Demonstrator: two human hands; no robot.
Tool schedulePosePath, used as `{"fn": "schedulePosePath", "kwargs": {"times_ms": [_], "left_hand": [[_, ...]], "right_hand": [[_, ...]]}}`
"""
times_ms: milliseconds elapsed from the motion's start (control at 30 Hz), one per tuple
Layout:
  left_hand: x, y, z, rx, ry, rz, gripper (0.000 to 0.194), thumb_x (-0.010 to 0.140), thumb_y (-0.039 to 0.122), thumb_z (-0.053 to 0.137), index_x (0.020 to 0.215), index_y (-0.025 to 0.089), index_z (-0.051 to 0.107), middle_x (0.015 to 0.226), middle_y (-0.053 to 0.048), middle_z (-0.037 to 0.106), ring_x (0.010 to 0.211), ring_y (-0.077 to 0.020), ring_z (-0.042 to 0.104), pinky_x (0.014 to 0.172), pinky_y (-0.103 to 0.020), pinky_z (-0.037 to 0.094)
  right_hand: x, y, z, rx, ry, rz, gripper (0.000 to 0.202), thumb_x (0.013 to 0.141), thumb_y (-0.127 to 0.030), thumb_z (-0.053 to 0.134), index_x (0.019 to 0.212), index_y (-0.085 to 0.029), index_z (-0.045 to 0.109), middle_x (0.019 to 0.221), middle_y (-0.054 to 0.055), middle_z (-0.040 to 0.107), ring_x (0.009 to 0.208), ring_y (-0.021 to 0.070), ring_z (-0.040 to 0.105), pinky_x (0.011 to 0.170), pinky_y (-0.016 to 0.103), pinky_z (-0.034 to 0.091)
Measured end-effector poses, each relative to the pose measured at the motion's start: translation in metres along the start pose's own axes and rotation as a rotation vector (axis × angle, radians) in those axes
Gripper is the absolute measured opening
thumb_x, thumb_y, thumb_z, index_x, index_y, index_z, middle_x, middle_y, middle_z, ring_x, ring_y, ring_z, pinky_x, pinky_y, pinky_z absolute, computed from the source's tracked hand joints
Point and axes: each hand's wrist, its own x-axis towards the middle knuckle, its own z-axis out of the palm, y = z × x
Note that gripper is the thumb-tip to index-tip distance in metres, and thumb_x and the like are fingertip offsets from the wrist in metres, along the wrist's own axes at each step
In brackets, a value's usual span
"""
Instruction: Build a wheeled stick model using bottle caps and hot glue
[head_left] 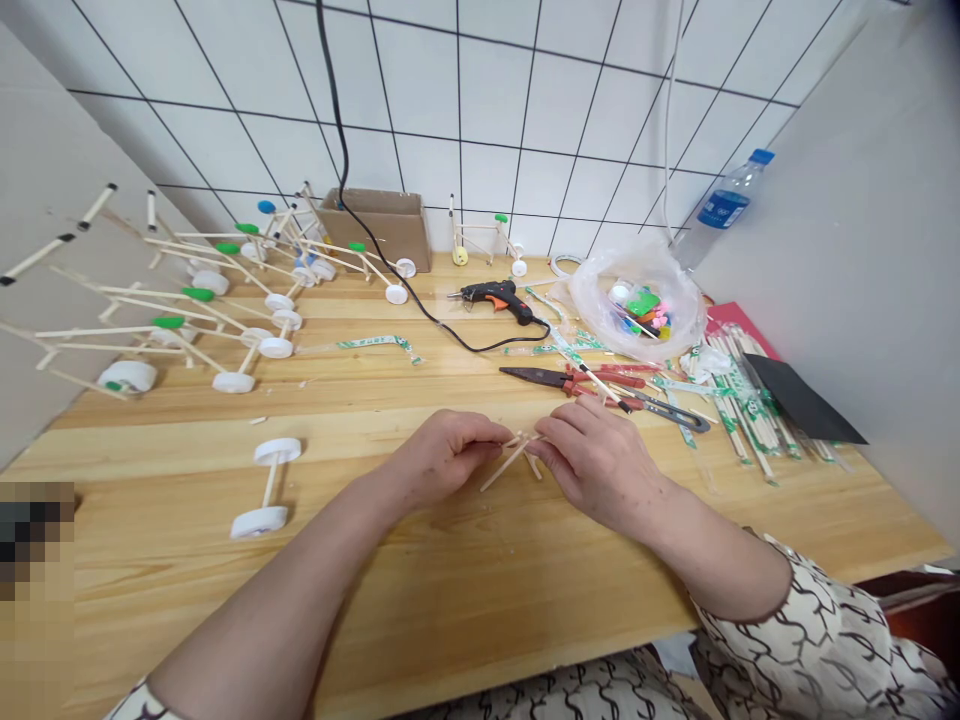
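Observation:
Over the middle of the wooden table, several thin wooden sticks [504,468] cross one another between my two hands. My left hand [450,455] is closed, its thumb and fingertips pinching the sticks from the left. From the right, my right hand [596,455] grips them the same way, with its fingers curled. Part of the sticks is hidden by my fingers. To the left lies a pair of white wheels joined by a stick [273,480]. Beyond my right hand are red-handled pliers [547,377] and a grey cutter [675,415].
Several stick frames with white wheels [276,347] stand at the left. A glue gun [495,297] with a black cable lies at the back, near a cardboard box [390,230]. At the right are a plastic bag of small parts [589,300], wrapped sticks [750,420] and a bottle [724,210].

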Motion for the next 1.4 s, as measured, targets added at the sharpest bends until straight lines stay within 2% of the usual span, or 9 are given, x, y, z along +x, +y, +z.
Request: {"fn": "schedulePosePath", "kwargs": {"times_ms": [567, 1400], "left_hand": [[-0.0002, -0.0001, -0.0004, 0.005, 0.001, 0.011, 0.024, 0.078, 0.01, 0.051, 0.092, 0.014, 0.07, 0.084, -0.004, 0.072, 0.075, -0.0157, 0.064, 0.069, -0.024, 0.047], [0.0009, 0.0019, 0.0008, -0.099, -0.004, -0.003, 0.026, 0.077, 0.01, 0.051, 0.092, 0.016, 0.071, 0.086, -0.002, 0.073, 0.075, -0.0148, 0.065, 0.071, -0.022, 0.048]], "right_hand": [[0.0005, -0.0005, -0.0008, -0.004, -0.008, 0.006, 0.029, 0.089, -0.026, 0.044, 0.073, -0.013, 0.064, 0.069, 0.008, 0.059, 0.068, 0.0181, 0.046, 0.063, 0.029, 0.036], [0.0004, 0.001, -0.0008, 0.043, 0.024, 0.003, 0.027, 0.088, -0.026, 0.045, 0.075, -0.013, 0.064, 0.068, 0.008, 0.059, 0.067, 0.018, 0.047, 0.063, 0.029, 0.038]]}}
